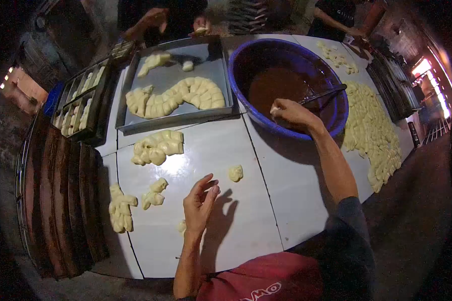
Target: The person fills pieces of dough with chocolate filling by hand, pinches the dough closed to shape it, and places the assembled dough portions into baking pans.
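So the right hand (291,114) is bare, and so is the forearm (333,160) below it. Further up that arm from the hand there's a dark sleeve (354,226), kinda blue-black, cut wide and loose with soft folds. Left hand (200,206) is bare too, slim wrist, forearm showing down to the frame edge. Low between the two hands you get a deep red shirt front (281,273) with chunky white lettering (261,292), partly cut off, so I can't really read the whole word.
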A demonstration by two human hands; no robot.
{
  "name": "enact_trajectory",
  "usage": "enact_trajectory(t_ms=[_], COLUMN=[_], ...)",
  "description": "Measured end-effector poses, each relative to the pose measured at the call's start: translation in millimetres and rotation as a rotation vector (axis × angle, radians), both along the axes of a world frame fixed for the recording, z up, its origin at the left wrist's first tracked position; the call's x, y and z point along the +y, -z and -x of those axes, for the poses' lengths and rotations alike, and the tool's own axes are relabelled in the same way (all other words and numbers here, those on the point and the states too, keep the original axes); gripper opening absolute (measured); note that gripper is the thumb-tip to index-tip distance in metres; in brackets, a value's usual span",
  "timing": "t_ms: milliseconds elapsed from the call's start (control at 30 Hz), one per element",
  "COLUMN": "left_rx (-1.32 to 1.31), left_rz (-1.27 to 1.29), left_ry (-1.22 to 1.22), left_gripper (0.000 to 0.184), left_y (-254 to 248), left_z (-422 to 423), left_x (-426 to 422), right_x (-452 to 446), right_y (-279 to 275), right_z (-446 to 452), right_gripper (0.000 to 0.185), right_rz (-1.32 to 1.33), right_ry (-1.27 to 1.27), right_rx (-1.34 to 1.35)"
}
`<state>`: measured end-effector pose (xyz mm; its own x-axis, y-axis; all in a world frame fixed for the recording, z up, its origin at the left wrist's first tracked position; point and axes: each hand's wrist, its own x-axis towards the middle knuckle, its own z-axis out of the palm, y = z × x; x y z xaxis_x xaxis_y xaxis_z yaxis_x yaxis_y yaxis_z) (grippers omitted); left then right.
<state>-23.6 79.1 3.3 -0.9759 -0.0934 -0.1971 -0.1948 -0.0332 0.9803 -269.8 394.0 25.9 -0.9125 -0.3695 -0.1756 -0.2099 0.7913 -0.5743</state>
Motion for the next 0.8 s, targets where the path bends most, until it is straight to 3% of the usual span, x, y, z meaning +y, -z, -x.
enact_trajectory(t_ms=[100,200,300,333,433,500,567,633,700,800], left_rx=[-0.029,-0.068,-0.096,-0.103,-0.081,0.008,-0.005,-0.013,-0.059,-0.035], left_rz=[0.01,0.01,0.023,0.048,-0.055,-0.158,-0.29,-0.585,-0.722,-0.699], left_ry=[0.067,0.14,0.189,0.209,0.166,0.147,0.094,-0.022,-0.115,-0.357], left_gripper=[0.044,0.042,0.043,0.043,0.043,0.044,0.049,0.052,0.053,0.04], left_y=[1.7,3.7,-4.6,-9.1,-7.4,-7.5,-14.5,-14.1,-7.8,3.4], left_z=[-3.4,-7.3,-8.4,-5.7,5.5,15.8,24.7,25.8,17.6,2.3], left_x=[-1.3,-1.9,-4.4,-5.9,-0.2,8.4,14.6,18.1,6.7,-18.2], right_x=[-1.7,4.2,2.4,-1.6,-47.1,-87.4,-121.8,-157.8,-176.4,-209.2], right_y=[18.7,26.7,1.0,-13.2,-50.8,-65.7,-61.9,-41.2,-17.9,-6.9], right_z=[1.4,16.1,4.7,-3.5,-43.4,-74.6,-98.8,-119.4,-131.3,-150.6], right_gripper=[0.03,0.028,0.027,0.024,0.02,0.013,0.014,0.015,0.02,0.022], right_rz=[-0.317,-0.129,0.379,0.663,1.094,1.193,1.235,1.327,1.245,1.165], right_ry=[-0.162,-0.286,0.094,0.148,0.245,0.283,0.218,0.192,0.079,0.054], right_rx=[-0.14,-0.117,-0.362,-0.509,-0.4,-0.42,-0.516,-0.617,-0.677,-0.741])
